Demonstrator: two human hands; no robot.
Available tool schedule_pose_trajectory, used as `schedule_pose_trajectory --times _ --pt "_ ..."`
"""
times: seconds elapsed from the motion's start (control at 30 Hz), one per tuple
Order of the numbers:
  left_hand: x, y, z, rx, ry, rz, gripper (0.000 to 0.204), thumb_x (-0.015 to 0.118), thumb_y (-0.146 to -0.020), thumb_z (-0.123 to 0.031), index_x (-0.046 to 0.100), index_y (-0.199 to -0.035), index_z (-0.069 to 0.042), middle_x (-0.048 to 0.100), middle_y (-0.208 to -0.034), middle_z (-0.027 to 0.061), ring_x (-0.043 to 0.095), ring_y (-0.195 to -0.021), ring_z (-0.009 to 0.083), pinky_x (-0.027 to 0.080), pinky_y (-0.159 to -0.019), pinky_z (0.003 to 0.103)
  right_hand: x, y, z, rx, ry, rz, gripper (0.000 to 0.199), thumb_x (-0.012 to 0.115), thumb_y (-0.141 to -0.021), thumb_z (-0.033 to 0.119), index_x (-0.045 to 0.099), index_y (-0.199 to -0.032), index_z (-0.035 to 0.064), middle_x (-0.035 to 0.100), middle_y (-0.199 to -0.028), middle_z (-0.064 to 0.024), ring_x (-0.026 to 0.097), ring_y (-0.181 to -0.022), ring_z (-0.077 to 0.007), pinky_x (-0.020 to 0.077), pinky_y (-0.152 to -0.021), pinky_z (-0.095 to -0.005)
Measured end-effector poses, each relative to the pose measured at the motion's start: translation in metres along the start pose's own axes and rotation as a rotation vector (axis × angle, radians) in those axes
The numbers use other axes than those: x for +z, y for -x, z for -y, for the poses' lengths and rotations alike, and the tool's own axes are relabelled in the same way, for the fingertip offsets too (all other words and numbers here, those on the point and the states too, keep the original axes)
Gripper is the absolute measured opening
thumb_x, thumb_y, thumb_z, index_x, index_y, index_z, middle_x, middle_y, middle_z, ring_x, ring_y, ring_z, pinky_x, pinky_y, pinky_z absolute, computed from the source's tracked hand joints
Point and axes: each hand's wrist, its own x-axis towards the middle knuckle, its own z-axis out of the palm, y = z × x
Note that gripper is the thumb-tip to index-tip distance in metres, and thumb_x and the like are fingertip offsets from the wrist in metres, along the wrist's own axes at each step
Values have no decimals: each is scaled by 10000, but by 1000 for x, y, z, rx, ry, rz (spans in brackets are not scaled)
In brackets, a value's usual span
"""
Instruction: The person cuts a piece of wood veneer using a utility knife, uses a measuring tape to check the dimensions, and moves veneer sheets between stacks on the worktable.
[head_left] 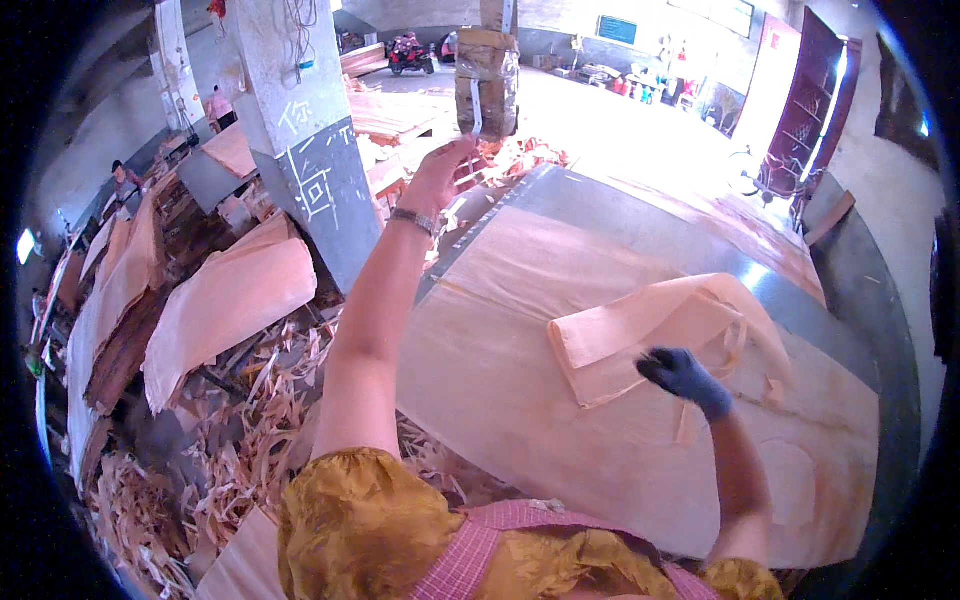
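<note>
Veneer sheets (630,430) on grey table (612,218)

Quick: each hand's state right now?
Left hand: outstretched, looks open; cannot tell whether it holds anything.
Right hand: gloved, loosely open, apparently empty, near the folded wood sheet.

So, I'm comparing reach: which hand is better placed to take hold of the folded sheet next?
Likely the right hand: gloved, it is close to the folded sheet, while the left hand is stretched far from it.

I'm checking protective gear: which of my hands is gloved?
Your right hand, in a dark glove; your left hand, stretched farther forward, is bare, with a wristband.
</note>
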Motion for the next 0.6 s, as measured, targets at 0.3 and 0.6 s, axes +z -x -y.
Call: schedule_pose_trajectory --times 0.3,0.6 --pt "-38 27 -4 60 -181 -15 241 740 -832 -363 672 -955 -166 667 -921 -36 651 -932 121 452 -744 286 25 -320 194 -316 318 -807 498 736 -795 429 533 -987 16 585 -960 -161 605 -854 -330 488 -760 -429" --pt "-102 65 27 63 -316 -21 251 695 -873 -337 672 -933 -94 650 -838 -9 609 -791 80 446 -711 248 72 -339 193 -330 -32 -695 350 777 -781 304 570 -889 44 601 -783 -94 578 -689 -234 473 -659 -348"
